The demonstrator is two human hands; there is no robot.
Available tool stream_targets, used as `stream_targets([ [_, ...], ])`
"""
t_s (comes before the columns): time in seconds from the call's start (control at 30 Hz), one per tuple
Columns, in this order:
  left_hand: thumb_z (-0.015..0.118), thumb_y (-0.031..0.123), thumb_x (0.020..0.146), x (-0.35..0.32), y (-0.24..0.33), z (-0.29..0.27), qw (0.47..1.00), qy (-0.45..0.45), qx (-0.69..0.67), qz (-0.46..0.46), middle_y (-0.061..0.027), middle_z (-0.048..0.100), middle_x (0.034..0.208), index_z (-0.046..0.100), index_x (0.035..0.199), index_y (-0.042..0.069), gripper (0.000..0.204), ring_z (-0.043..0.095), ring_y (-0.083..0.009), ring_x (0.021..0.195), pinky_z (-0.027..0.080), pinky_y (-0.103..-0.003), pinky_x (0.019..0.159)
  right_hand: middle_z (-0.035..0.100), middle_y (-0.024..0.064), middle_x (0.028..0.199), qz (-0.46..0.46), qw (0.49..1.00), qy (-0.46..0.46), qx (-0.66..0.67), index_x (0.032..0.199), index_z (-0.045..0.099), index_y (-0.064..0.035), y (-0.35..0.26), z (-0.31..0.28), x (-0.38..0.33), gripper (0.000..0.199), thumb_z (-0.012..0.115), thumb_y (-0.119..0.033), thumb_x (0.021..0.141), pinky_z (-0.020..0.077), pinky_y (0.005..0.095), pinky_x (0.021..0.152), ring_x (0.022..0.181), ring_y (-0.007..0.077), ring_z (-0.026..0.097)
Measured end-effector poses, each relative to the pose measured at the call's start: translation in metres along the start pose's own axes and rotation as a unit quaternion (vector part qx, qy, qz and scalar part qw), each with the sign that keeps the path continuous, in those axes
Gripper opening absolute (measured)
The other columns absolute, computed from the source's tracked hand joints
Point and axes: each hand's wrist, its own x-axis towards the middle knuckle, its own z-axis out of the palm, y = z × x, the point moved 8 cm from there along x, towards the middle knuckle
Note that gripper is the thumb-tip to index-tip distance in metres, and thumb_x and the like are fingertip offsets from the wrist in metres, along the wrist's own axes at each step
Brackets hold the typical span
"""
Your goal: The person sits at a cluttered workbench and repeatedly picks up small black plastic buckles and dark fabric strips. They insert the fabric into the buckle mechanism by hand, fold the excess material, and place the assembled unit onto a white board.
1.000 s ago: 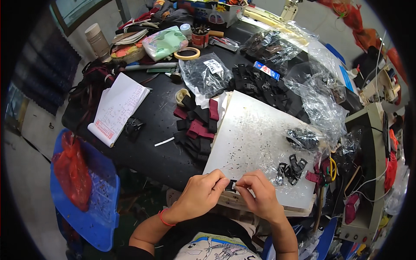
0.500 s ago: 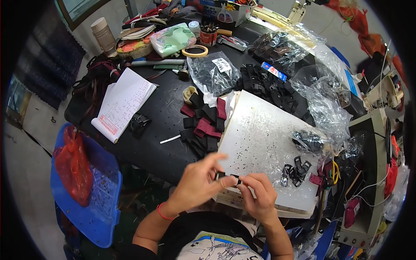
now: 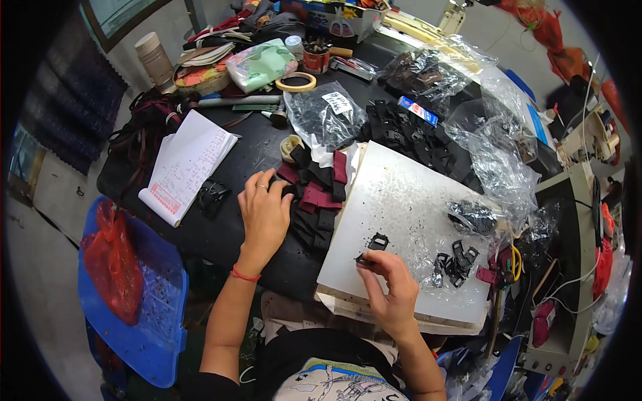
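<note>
My right hand is closed over the near part of the white board, pinching a small black buckle between thumb and fingers. A dark end of it pokes out by the fingertips. My left hand, with a ring and a red wrist cord, reaches over the black table at the left edge of a pile of black and maroon strap pieces. Its fingers are bent and slightly apart, next to a black piece; I see nothing held in them. Several more black buckles lie on the board's right side.
A writing pad lies on the left of the table. Behind the board are black straps and clear plastic bags. A tape roll and a red can stand farther back. A blue plastic chair is at the left.
My left hand has left the right hand and moved up and left to the strap pile. My right hand has shifted slightly and keeps the black buckle.
</note>
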Motion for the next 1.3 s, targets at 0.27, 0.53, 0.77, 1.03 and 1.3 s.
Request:
stream_targets([
  [0.27, 0.056, 0.0, 0.089, -0.001, -0.009, -0.037, 0.883, 0.11, -0.419, -0.182, -0.0051, 0.057, 0.091, 0.064, 0.104, 0.001, 0.017, 0.059, -0.0115, 0.072, 0.049, -0.022, 0.062, 0.063, 0.0113, 0.088, 0.025, 0.999, -0.002, 0.037, 0.094, 0.063, -0.0006, 0.002, -0.009, -0.003, 0.019, 0.068, 0.005, 0.077, 0.0491, 0.026, 0.062, 0.071, 0.0172, 0.061],
  [0.53, 0.059, 0.006, 0.09, -0.048, 0.089, -0.022, 0.688, -0.157, -0.659, -0.26, -0.0036, 0.065, 0.088, 0.065, 0.105, -0.002, 0.017, 0.059, -0.0065, 0.077, 0.049, -0.021, 0.069, 0.06, 0.0063, 0.088, 0.134, 0.982, -0.047, 0.121, 0.095, 0.06, 0.0021, -0.006, -0.009, -0.005, 0.014, 0.064, 0.005, 0.082, 0.0464, 0.0215, 0.066, 0.074, 0.0091, 0.057],
  [0.77, 0.054, 0.007, 0.094, -0.06, 0.107, -0.02, 0.71, -0.233, -0.623, -0.23, -0.0064, 0.066, 0.094, 0.062, 0.108, -0.004, 0.02, 0.06, -0.0081, 0.083, 0.049, -0.022, 0.074, 0.06, 0.0049, 0.085, 0.162, 0.977, -0.007, 0.138, 0.096, 0.06, 0.0013, 0.008, -0.018, -0.008, 0.013, 0.063, 0.001, 0.084, 0.0461, 0.0207, 0.063, 0.071, 0.0084, 0.057],
  [1.03, 0.06, -0.001, 0.087, -0.055, 0.109, -0.026, 0.732, -0.26, -0.611, -0.155, -0.0085, 0.066, 0.095, 0.063, 0.106, -0.004, 0.019, 0.062, -0.0104, 0.087, 0.05, -0.024, 0.078, 0.062, 0.0055, 0.083, 0.255, 0.948, -0.053, 0.183, 0.1, 0.059, 0.0012, 0.017, -0.011, -0.006, 0.017, 0.065, -0.003, 0.085, 0.0483, 0.0225, 0.063, 0.069, 0.009, 0.059],
  [1.3, 0.059, -0.005, 0.086, -0.06, 0.116, -0.021, 0.563, -0.135, -0.776, -0.253, -0.0114, 0.059, 0.107, 0.048, 0.114, -0.002, 0.03, 0.063, -0.0188, 0.094, 0.053, -0.029, 0.082, 0.054, 0.0023, 0.082, 0.242, 0.937, 0.099, 0.234, 0.104, 0.046, -0.0039, 0.016, -0.028, -0.02, 0.031, 0.068, -0.002, 0.082, 0.0463, 0.0201, 0.058, 0.064, 0.0067, 0.054],
])
